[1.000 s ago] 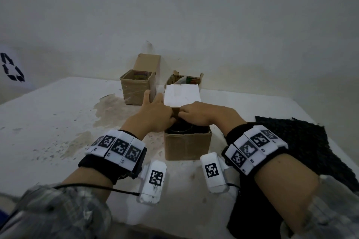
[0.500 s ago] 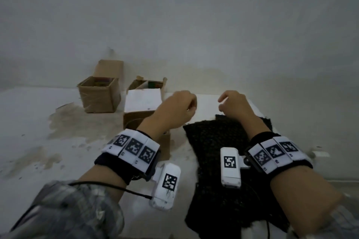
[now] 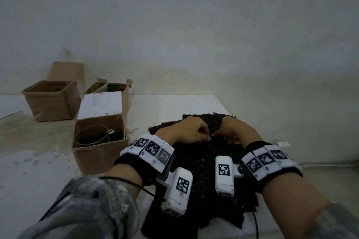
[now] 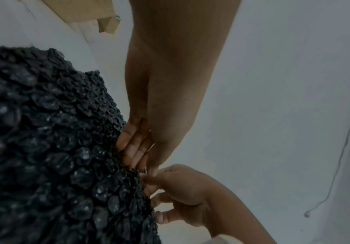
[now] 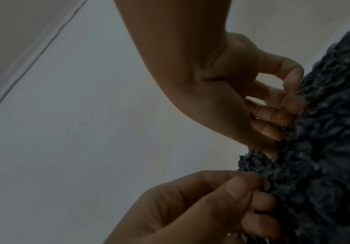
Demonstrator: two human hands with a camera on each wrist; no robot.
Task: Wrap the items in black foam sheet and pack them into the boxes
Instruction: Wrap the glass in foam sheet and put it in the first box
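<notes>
One wrapped item already sits in the near cardboard box (image 3: pixel 99 147) at nine o'clock. Both the left hand (image 3: pixel 184 130) and right hand (image 3: pixel 231 131) pinch the black foam sheet (image 3: pixel 202 161) on the bench (image 3: pixel 171 106); judging by this, further wrapping and packing remain.

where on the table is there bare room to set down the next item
Bare table lies between the nearest box and the black foam sheet's far edge, back to the wall. Another stained patch lies left of that box. Crowded: both hands work the sheet, and two more boxes stand behind.
</notes>
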